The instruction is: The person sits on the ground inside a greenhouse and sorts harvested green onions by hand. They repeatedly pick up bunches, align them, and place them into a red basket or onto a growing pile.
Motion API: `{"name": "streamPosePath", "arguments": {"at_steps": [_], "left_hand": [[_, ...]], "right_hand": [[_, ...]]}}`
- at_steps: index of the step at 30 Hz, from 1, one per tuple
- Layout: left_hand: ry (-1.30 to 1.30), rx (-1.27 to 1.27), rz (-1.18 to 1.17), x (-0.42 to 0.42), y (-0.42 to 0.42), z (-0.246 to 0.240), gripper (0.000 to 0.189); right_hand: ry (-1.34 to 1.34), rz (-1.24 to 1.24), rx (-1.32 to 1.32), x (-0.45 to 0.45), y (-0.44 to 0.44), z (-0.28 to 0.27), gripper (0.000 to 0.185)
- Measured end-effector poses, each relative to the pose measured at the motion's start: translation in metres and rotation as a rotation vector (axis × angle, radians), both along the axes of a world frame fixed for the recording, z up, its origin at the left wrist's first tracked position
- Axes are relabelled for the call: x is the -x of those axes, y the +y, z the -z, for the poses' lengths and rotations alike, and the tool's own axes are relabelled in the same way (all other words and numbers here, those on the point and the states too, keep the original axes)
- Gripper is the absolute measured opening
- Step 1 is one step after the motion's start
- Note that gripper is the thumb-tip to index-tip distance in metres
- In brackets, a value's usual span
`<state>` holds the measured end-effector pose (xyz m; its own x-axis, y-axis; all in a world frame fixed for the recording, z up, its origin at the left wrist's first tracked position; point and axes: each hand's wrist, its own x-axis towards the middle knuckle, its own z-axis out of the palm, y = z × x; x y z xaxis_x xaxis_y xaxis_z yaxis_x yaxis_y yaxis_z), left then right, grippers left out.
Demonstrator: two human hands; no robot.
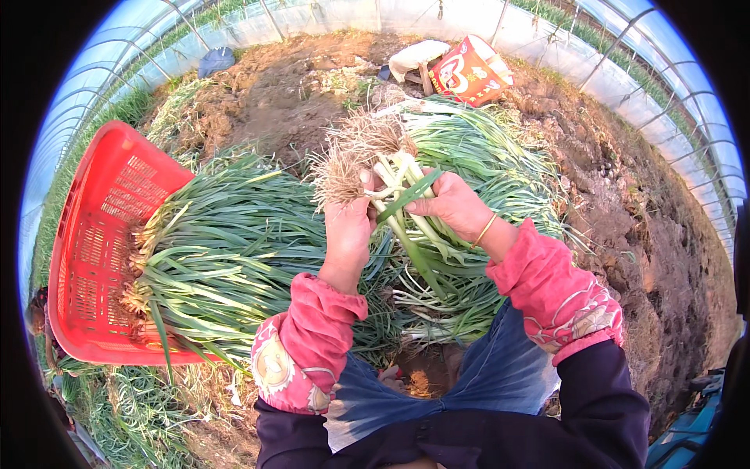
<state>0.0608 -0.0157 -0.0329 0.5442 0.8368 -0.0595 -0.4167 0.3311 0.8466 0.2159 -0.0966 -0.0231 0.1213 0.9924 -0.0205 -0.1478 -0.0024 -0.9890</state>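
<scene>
Both hands are raised at the middle of the view around a bunch of green onions [419, 225] with pale stems and bushy dry roots [357, 152]. My left hand [350, 225] grips the stems just below the roots, its thumb up. My right hand [448, 205] pinches a green leaf [410, 196] that crosses the stems, with fingers behind the bunch. Below the hands lie loose green onions [433, 311] with white stems. Left of them, bundles of leafy green onions [234, 228] rest with their root ends in a red plastic basket [94, 246].
A large pile of green onions [486, 146] lies beyond the hands. Behind it stand a red printed bucket [471, 70] and a cloth-covered wooden stool [417, 57]. Bare soil [638, 258] extends on the right inside a plastic-film tunnel. A blue object [688, 428] is at lower right.
</scene>
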Motion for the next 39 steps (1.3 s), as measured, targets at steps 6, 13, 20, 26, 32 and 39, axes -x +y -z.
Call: {"name": "streamPosePath", "arguments": {"at_steps": [6,13,20,26,32,39], "left_hand": [[0.019,-0.177,0.167,0.005,-0.001,0.001,0.019],[0.192,-0.481,0.018,0.0,-0.008,-0.005,0.025],[0.539,-0.783,-0.243,0.007,0.002,0.001,0.023],[0.091,0.134,-0.046,0.014,0.011,-0.006,0.018],[-0.151,0.131,0.258,0.005,-0.004,-0.003,0.014],[-0.013,0.184,0.028,0.002,0.001,0.008,0.02]], "right_hand": [[-0.117,0.075,-0.047,0.007,0.004,0.001,0.035],[-0.138,0.132,-0.037,0.011,0.005,0.006,0.033],[-0.104,0.198,-0.066,-0.024,0.01,0.003,0.021],[0.021,0.113,0.034,-0.043,0.003,-0.011,0.026],[0.267,-0.268,0.002,0.004,0.005,-0.005,0.035],[-0.003,-0.096,-0.013,0.013,0.009,-0.001,0.03]]}}
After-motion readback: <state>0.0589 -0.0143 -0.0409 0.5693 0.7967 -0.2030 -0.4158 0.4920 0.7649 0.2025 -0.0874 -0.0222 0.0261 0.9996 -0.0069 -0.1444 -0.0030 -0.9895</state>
